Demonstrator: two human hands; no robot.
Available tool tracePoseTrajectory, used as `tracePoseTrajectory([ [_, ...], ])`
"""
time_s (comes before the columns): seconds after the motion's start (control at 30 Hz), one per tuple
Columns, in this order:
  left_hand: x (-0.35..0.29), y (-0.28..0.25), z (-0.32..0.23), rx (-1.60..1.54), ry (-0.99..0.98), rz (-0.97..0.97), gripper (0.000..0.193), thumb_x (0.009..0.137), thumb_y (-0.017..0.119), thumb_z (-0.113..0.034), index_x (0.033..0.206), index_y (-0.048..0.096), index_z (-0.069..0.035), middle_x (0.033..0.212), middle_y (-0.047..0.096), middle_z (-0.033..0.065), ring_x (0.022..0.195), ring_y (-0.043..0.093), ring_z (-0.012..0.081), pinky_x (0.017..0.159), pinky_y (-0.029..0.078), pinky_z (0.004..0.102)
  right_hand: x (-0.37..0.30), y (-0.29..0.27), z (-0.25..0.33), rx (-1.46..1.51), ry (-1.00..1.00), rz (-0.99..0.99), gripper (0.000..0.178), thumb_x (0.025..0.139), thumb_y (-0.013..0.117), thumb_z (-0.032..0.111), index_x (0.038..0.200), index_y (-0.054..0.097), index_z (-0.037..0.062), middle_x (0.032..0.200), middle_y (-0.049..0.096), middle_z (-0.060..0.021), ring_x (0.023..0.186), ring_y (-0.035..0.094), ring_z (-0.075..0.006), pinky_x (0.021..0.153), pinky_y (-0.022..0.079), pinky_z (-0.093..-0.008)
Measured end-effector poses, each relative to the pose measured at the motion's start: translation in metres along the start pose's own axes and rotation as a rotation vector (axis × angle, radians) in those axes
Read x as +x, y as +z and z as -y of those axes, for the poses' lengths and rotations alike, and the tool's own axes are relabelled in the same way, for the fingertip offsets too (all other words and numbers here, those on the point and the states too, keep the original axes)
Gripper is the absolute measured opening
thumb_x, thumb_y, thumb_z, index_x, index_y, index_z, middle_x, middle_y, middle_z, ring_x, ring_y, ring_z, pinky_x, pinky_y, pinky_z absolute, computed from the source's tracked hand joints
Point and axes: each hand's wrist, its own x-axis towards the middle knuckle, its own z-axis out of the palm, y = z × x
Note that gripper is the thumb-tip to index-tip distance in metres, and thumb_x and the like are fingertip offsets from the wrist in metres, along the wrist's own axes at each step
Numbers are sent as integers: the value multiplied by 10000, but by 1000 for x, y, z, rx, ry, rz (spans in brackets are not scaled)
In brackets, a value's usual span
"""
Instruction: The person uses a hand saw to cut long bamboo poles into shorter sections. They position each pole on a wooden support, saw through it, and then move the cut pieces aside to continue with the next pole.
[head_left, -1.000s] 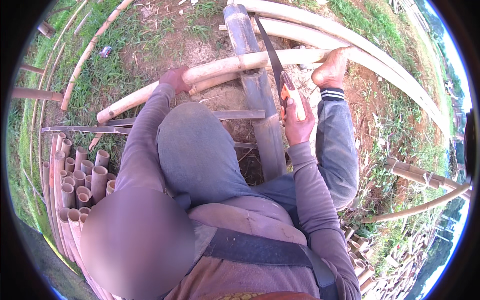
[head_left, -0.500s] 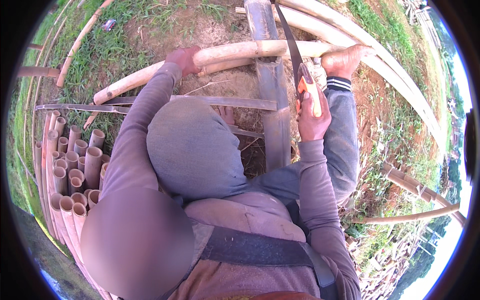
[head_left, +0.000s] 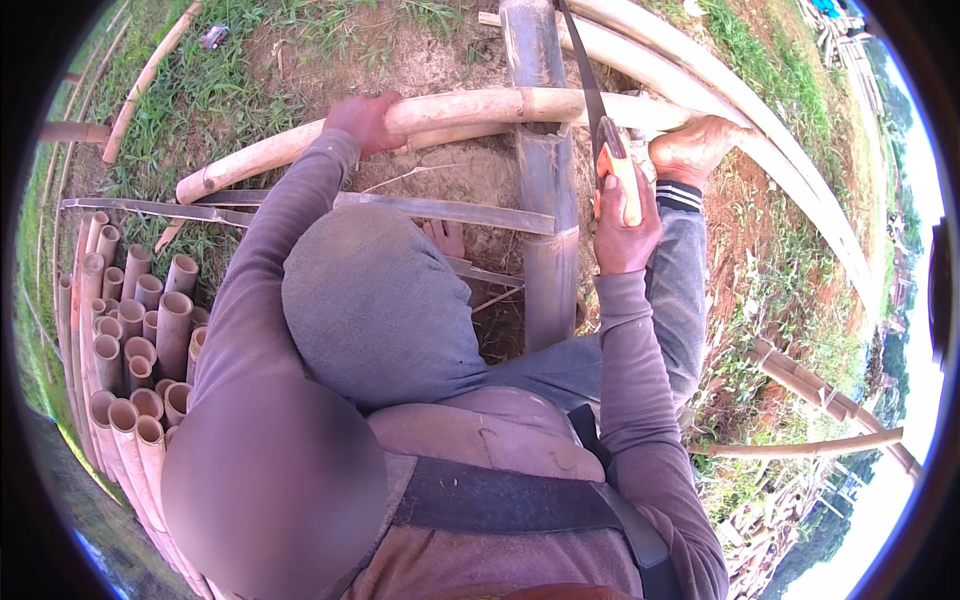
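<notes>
A pale bamboo pole [head_left: 460, 108] lies crosswise over a thicker, dark grey bamboo log [head_left: 547, 185]. My left hand [head_left: 364, 122] is closed around the pole, left of the log. In my right hand [head_left: 628, 232] is a handsaw [head_left: 617, 178] with an orange handle, gripped with the fingers wrapped round it. The saw's dark blade runs away from me across the pole, just right of the log. My bare foot [head_left: 695, 150] rests against the pole's right end.
Long pale bamboo poles [head_left: 790, 165] curve along the right. At left stands a bundle of upright cut bamboo tubes [head_left: 130, 330]. A split bamboo strip [head_left: 470, 211] lies across the log in front of my knee. Crossed bamboo poles [head_left: 830, 400] are at the right, over grass and soil.
The saw and my right hand have moved slightly forward across the pole. My left hand keeps its hold. The whole view has shifted a little.
</notes>
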Motion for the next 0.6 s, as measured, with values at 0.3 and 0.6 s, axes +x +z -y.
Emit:
tracePoseTrajectory([
  [0.3, 7, -6, -16, 11, -15, -1, 812, 751, 807, -617, 1437, 613, -229, 1154, 768, 168, 1071, 734, 381, 951, 580, 492, 6, -18, 8, 5, -5, 2, 444, 1003, 719, 172, 1368, 643, -69, 1282, 723, -204, 1189, 685, -241, 1019, 535, -369],
  [0.6, 6, -3, -25, -3, -5, -23, 851, 742, 815, -638, 1446, 602, -210, 1153, 767, 178, 1076, 732, 397, 964, 571, 501, -19, -28, 0, 140, 119, -75, 441, 1011, 719, 182, 1363, 637, -71, 1258, 721, -183, 1128, 688, -218, 968, 559, -358],
])
